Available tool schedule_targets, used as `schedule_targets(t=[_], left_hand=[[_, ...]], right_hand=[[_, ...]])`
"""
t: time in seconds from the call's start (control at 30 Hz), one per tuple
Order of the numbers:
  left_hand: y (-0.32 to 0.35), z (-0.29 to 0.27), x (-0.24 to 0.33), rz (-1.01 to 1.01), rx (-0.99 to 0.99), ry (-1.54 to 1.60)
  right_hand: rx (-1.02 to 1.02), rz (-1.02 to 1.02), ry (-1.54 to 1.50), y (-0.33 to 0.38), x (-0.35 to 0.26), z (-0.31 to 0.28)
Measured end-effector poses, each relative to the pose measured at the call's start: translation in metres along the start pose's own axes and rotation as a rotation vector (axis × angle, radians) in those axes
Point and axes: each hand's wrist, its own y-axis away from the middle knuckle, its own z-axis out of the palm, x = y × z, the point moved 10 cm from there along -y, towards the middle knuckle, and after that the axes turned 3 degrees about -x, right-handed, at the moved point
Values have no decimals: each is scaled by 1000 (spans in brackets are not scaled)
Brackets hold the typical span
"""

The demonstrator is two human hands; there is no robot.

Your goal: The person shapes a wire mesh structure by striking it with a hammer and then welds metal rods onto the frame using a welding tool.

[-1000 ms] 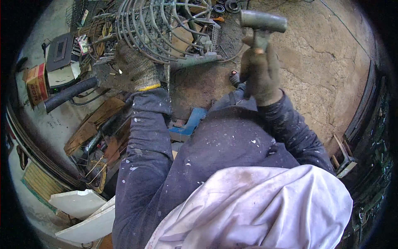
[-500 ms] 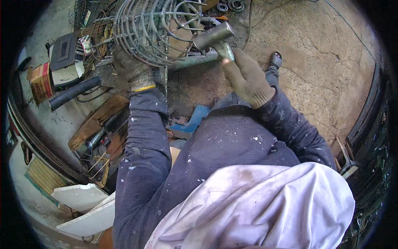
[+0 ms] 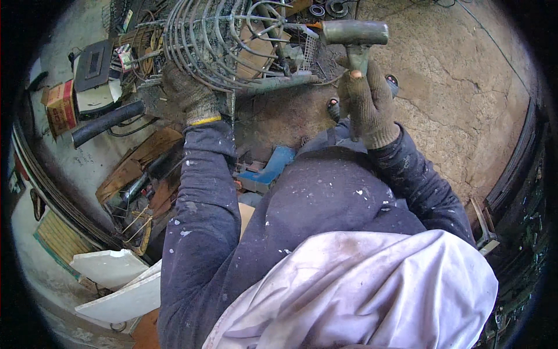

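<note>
My right hand (image 3: 367, 102), in a worn knit glove, grips the handle of a heavy hammer (image 3: 356, 34) whose grey head is raised at the top of the view. My left hand (image 3: 187, 93), also gloved, holds the rim of a round wire cage (image 3: 221, 41) made of bent steel rods. The cage rests on a metal bar (image 3: 273, 84) over dirty ground. The hammer head is to the right of the cage, apart from it. My dark blue sleeves and a white cloth fill the lower view.
A black tube (image 3: 107, 123), a cardboard box (image 3: 58, 104) and a dark case (image 3: 93, 64) lie at the left. Scrap metal and wooden pieces (image 3: 139, 180) sit below them. A blue object (image 3: 270, 168) lies by my body. Cracked concrete floor (image 3: 459, 87) spreads right.
The hammer came down onto the cage half a second ago and is now lifted back up to the right. My left hand has stayed on the cage rim.
</note>
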Motion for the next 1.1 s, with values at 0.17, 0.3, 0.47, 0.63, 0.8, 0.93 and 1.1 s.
schedule_targets(t=[0.17,0.3,0.47,0.63,0.8,0.93,1.1], left_hand=[[-6,-5,9,66,52,-15],[8,0,-9,69,119,249],[-8,6,-4,188,82,157],[-7,24,-28,-80,29,577],[-1,4,-14,59,113,178],[3,-17,28,101,120,35],[2,1,-20,-48,56,449]], right_hand=[[-160,-86,403,3,0,35],[-40,100,95,9,9,10],[-6,-39,215,5,2,16],[-85,13,184,8,14,19],[-63,111,57,2,27,6],[-20,176,-19,2,34,0],[-44,236,9,-7,38,-7]])
